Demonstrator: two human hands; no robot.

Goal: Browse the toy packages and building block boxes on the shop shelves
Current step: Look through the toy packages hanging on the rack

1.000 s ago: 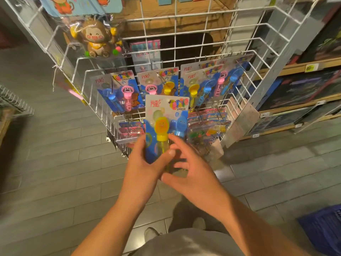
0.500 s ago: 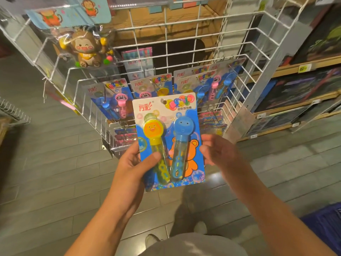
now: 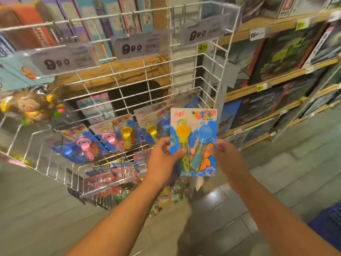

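grey floor tiles (image 3: pixel 36 209) lie under a white wire rack (image 3: pixel 129 93).

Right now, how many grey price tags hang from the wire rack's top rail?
3: left price tag, middle price tag, right price tag. More may hang out of frame.
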